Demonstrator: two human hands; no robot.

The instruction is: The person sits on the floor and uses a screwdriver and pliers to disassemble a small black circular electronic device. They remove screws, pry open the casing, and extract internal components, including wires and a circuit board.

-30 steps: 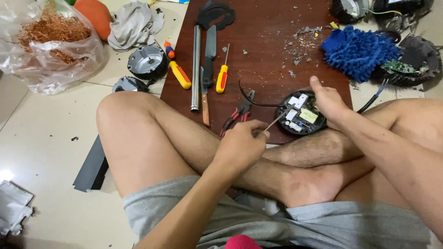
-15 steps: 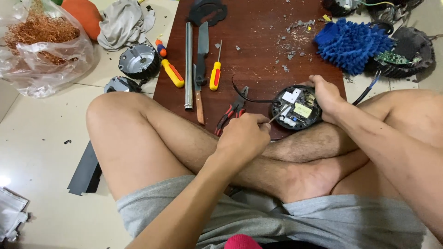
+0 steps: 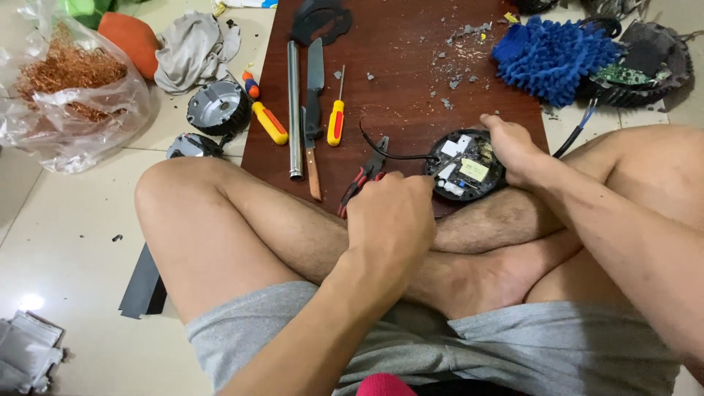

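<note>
I sit cross-legged on the floor in front of a dark brown board (image 3: 411, 73). My right hand (image 3: 513, 147) grips the right rim of a round black device (image 3: 466, 165), which has an open circuit board inside and lies on the board's near edge. A black wire curls out of its left side. My left hand (image 3: 389, 220) is closed in a fist just left of the device, around a thin metal tool that the fingers mostly hide. Red-handled pliers (image 3: 359, 183) lie beside that fist.
On the board lie a yellow screwdriver (image 3: 335, 121), a knife (image 3: 315, 88) and a metal tube (image 3: 294, 110). A blue mop head (image 3: 550, 55) sits far right. At left are an orange-yellow screwdriver (image 3: 268, 121), a round metal part (image 3: 218, 106), a grey cloth (image 3: 191, 48) and a bag of copper wire (image 3: 70, 81).
My left fist has closed in on the device, so the thin tool's shaft no longer shows between them. My right hand stays on the rim. The view has shifted slightly.
</note>
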